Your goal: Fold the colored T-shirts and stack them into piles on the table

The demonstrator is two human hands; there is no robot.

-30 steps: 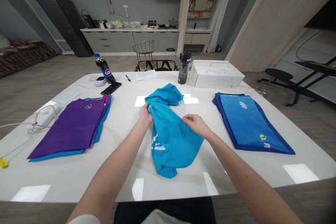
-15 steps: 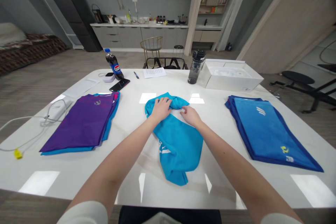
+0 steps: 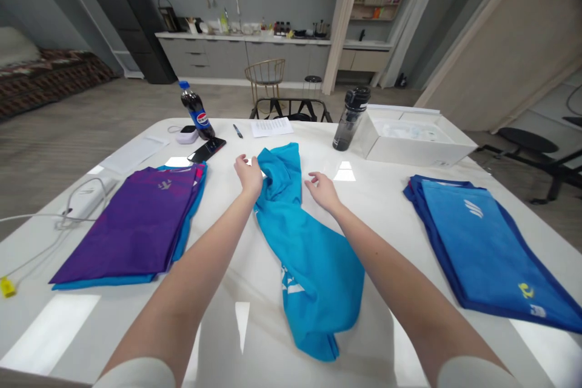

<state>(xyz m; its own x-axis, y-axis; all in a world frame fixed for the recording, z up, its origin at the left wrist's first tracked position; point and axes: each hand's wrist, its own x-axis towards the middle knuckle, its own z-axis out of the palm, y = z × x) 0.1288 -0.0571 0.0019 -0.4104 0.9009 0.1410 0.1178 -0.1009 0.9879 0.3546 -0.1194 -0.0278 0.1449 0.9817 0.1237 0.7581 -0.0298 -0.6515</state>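
A turquoise jersey (image 3: 313, 254) lies bunched and twisted on the white table in front of me, white lettering showing along its left edge. Beside its upper left edge is my left hand (image 3: 249, 177), fingers loosely bent and a little apart; it borders the cloth, and I see no fabric gripped. My right hand (image 3: 322, 191) hovers just right of the jersey's upper part, apart from it, with loosely spread fingers and nothing in them. A folded purple jersey (image 3: 131, 218) tops a stack on the left. On the right lies a stack topped by a folded blue jersey (image 3: 486, 242).
At the back stand a cola bottle (image 3: 196, 110), a phone (image 3: 207, 150), a pen (image 3: 237, 131), a printed sheet (image 3: 271, 127), a dark water bottle (image 3: 350, 121) and a white box (image 3: 409, 142). A power strip (image 3: 86, 197) with cables lies by the left edge.
Both hands have let go of the jersey's top and moved apart, the left one leftward. The jersey's upper part now stretches farther up the table. The view has shifted slightly.
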